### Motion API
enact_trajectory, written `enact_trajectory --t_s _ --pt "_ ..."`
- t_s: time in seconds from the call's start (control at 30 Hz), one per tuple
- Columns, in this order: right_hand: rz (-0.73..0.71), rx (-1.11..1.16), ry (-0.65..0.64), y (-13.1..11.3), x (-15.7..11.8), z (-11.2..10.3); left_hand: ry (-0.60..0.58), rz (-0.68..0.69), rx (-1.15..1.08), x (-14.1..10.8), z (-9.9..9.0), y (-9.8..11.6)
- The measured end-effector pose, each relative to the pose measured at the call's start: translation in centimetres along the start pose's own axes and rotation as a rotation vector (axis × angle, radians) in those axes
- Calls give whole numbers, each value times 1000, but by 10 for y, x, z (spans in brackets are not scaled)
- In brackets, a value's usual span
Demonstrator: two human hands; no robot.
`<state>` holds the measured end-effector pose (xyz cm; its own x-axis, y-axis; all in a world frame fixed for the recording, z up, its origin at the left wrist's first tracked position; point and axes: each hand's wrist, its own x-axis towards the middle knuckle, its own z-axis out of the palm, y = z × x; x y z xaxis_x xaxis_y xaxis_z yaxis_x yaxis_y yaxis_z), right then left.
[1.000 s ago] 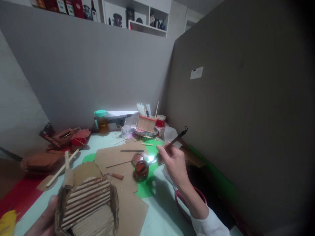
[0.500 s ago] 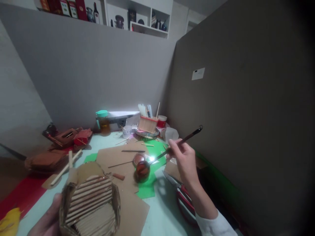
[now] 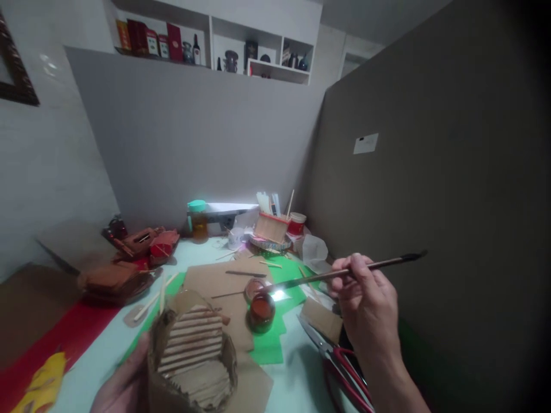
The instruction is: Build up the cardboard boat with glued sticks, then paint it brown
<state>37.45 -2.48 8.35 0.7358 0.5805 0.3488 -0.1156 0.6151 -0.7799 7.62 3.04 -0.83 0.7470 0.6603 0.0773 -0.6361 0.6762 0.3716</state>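
My left hand [image 3: 124,376] grips the side of a brown cardboard model [image 3: 191,344]. It is many-sided and open, with rows of pale ridged strips inside. A long dark paintbrush [image 3: 321,277] is held between the thumb and fingers of my right hand [image 3: 370,301]. It lies nearly level, one end above the rim of a small jar [image 3: 262,312] of reddish-brown liquid and the other pointing right. Behind the jar lies a round brownish lid or dish [image 3: 253,287]. Red-handled scissors [image 3: 340,358] rest left of my right wrist.
Flat cardboard [image 3: 206,281] and green sheets [image 3: 267,350] cover part of the table. Reddish-brown models [image 3: 114,279] stand at left, near a yellow piece [image 3: 45,384]. At the back are a teal-lidded bottle [image 3: 198,223] and a stick-sided box [image 3: 272,227]. A grey partition [image 3: 430,172] rises at right.
My right hand has moved right and turned, bringing the brush up out of the jar to a nearly level position. The view has shifted, and the cardboard model appears farther right and lower.
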Motion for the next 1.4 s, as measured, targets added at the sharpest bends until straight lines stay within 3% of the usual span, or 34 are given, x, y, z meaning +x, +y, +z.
enact_trajectory --t_s 0.1,0.27,0.43,0.7,1.07,1.4 --pt "-22 37 -47 -10 -10 3 1 -52 102 1 0 2" --pt "-43 75 -146 -20 -28 5 187 -10 169 -6 -5 -5" --pt "30 49 -229 -27 -51 7 123 -26 50 -7 -2 -7" --pt "-108 12 -321 -19 -57 4 116 -95 55 -10 1 -6" --pt "-121 11 -331 -22 -58 7 115 -130 13 -12 6 -6" --pt "-92 -34 -302 -23 -58 4 79 -36 61 -19 -10 1"
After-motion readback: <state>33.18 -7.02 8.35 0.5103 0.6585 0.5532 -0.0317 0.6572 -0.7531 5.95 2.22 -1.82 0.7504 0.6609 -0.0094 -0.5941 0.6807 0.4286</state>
